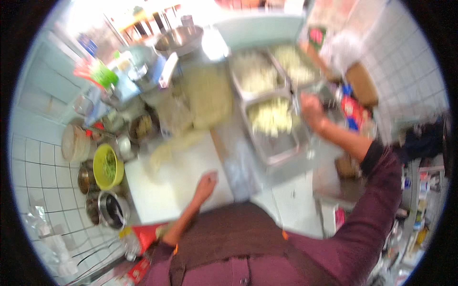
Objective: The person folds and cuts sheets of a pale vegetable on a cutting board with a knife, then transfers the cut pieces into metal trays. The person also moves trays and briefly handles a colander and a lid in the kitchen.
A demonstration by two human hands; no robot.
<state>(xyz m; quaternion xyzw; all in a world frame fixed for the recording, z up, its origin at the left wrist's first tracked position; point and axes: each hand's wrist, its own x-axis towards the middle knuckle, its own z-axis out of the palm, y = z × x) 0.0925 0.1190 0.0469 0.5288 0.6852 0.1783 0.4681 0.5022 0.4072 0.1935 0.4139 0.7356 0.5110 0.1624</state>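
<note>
Over the right part of a white cutting board (pixel 157 196) is my left hand (pixel 206 184), its fingers curled; whether it holds something small is unclear. My right hand (pixel 312 109) reaches out beside the right rim of a steel pan (pixel 275 155) partly filled with pale yellow cut pieces (pixel 272 116). Its fingers look bent, and blur hides whether they grip anything. Pale dough-like strips (pixel 161 153) lie along the board's far edge, near a large yellowish slab or sheet (pixel 209 96).
Two more steel pans of pale food, one (pixel 256 73) beyond the near pan and one (pixel 295 68) at its right. At left stand a yellow-green bowl (pixel 120 175) with chopped greens and a steel bowl (pixel 120 211). A large metal basin (pixel 180 39) is at the back. Tiled walls flank the counter.
</note>
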